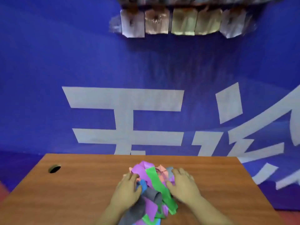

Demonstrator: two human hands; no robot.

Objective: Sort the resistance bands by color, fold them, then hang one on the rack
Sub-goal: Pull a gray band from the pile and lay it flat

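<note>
Background: a blue backdrop (65, 62) with large white characters stands behind a wood-grain table (81, 184).

Item under task: the resistance bands lie in one tangled pile (151, 184) on the table. They are unsorted and unfolded.
- A green band (159, 187) runs diagonally over the top of the pile.
- A purple band (141, 168) bulges at the pile's far edge.
- A salmon-pink band (160, 172) sits at the pile's far right.
- A blue band (143, 184) shows at the pile's left.
- A grey band (151, 196) curls across the pile's near half and trails toward the near edge of the view.

Hands: the left hand (128, 190) rests palm down on the pile's left side. Its fingers are laid forward and loosely spread, and its thumb is against the blue band. The right hand (183, 185) rests palm down on the pile's right side. Its fingers are spread and lightly arched, and its thumb is beside the green band. No closed grasp on any band is evident at either hand.

Surroundings: a round cable hole (54, 168) lies in the table well to the left of the pile. A row of blurred hanging packets (183, 21) is on the backdrop high above the pile. Their contents cannot be made out.
</note>
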